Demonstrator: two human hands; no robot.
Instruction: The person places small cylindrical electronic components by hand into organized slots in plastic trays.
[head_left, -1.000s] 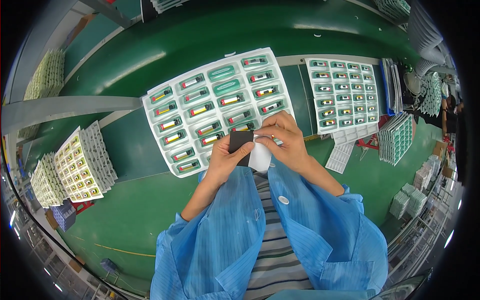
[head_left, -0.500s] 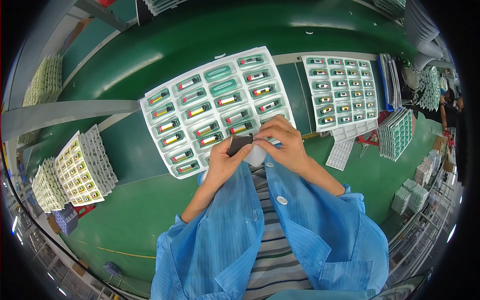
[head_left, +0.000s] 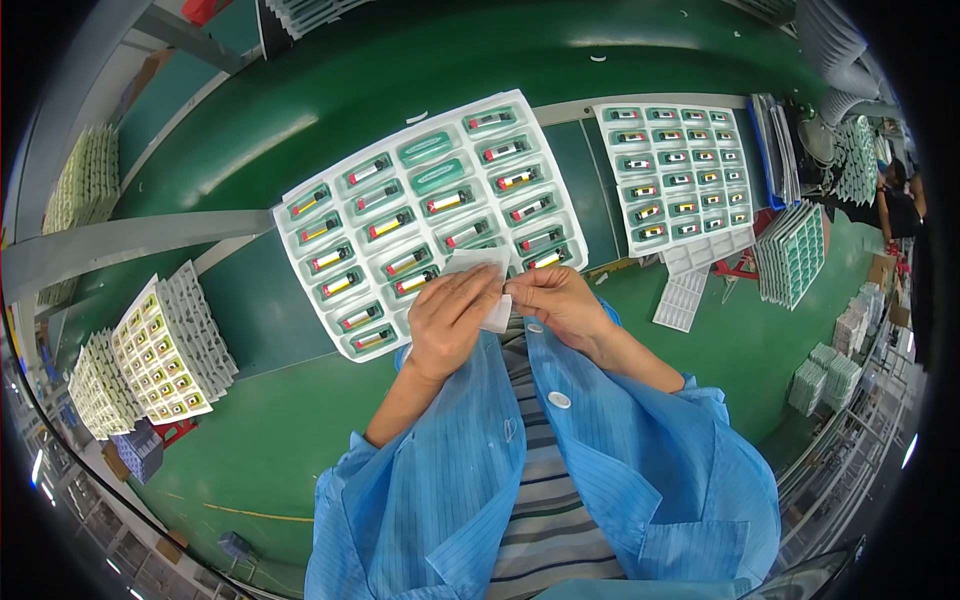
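While the left hand hides its middle, a white sheet shows by the near edge of the tray.
That hand holds it, fingers close together, thumb hard to see. The right hand is pinched narrow at the sheet's side; I cannot tell what it grips.

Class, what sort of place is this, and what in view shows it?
Probably a factory assembly area: a white compartment tray holds similar small parts, stacked trays stand at left, and a long green worktop runs behind.

Bright, some glare — edges strongly bent
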